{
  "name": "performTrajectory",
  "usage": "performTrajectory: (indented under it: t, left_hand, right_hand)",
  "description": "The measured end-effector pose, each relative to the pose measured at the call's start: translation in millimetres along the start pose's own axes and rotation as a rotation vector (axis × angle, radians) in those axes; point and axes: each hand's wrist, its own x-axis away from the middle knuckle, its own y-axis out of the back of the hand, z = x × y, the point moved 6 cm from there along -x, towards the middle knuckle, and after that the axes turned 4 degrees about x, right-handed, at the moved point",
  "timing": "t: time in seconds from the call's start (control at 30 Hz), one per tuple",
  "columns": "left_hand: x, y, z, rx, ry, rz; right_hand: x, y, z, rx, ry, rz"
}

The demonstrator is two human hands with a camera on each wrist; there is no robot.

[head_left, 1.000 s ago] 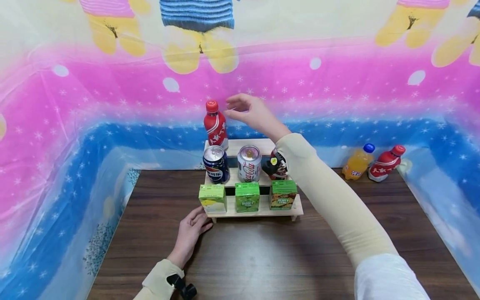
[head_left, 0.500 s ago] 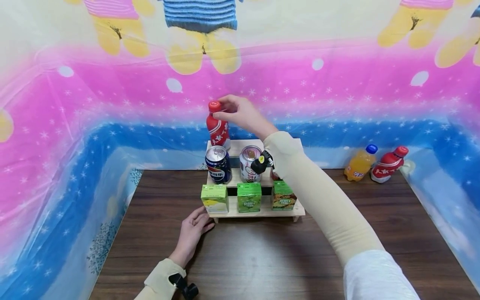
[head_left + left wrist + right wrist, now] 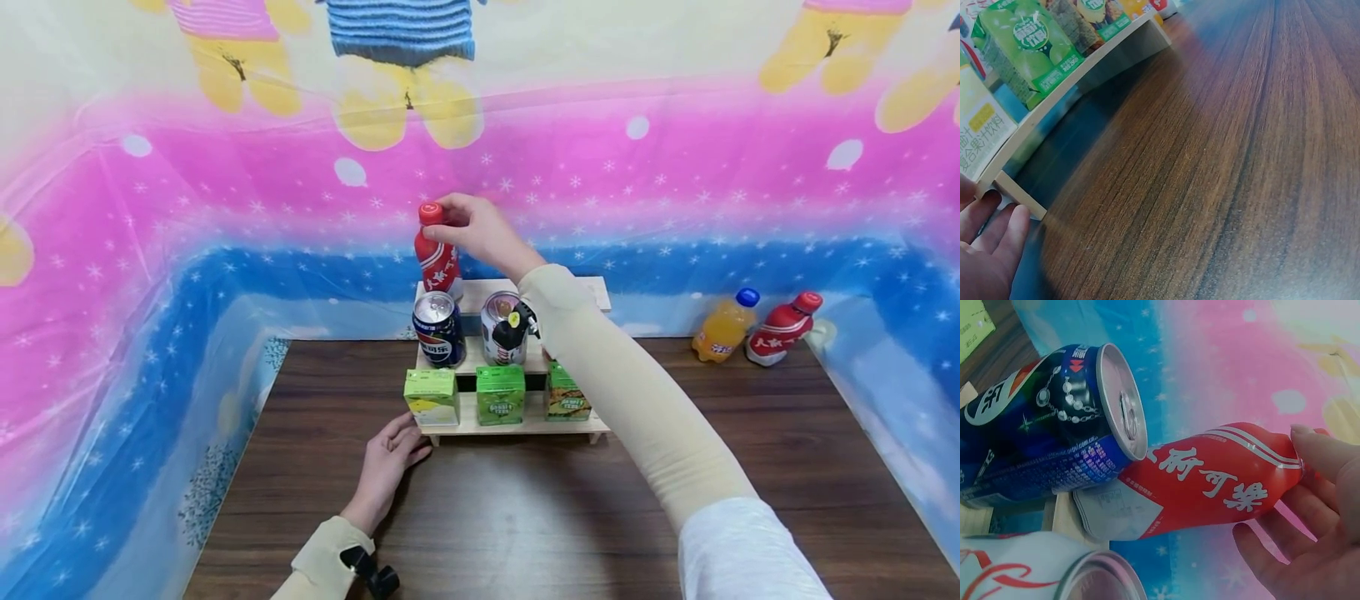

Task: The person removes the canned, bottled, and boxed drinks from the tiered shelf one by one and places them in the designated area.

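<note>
My right hand [image 3: 482,232] holds a red-capped cola bottle [image 3: 437,265] near its neck, thumb in front and fingers behind. The bottle stands at the left end of the wooden step rack's [image 3: 491,293] top tier. In the right wrist view its white lettering [image 3: 1210,478] faces the camera. Low at the rack's front left corner, my left hand [image 3: 386,467] grips the shelf end by the leg, fingers partly hidden below the board [image 3: 997,165]. Below the bottle, the middle tier bears a dark blue cola can [image 3: 438,333] and a silver-white can [image 3: 501,329].
Several juice cartons, a yellow-green one [image 3: 431,396], a green one [image 3: 500,396] and a brown-green one [image 3: 567,396], line the bottom tier. An orange soda bottle [image 3: 722,329] and another red bottle [image 3: 783,329] stand back right. A patterned cloth [image 3: 600,167] hangs behind the rack.
My right hand has moved left from beside the bottle and taken hold of its neck. The bottle has turned, so its lettering shows more. The left hand stays at the rack's corner.
</note>
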Motion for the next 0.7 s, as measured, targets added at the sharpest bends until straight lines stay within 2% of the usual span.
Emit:
performTrajectory:
  t: [0.4, 0.7]
  left_hand:
    - [3.0, -0.6, -0.8, 0.003, -0.003, -0.004]
    - [3.0, 0.0, -1.7, 0.001, -0.007, -0.006]
  right_hand:
    - [1.3, 4.9, -7.0, -0.024, 0.003, -0.051]
    - [10.7, 35.6, 0.1, -0.046, -0.001, -0.126]
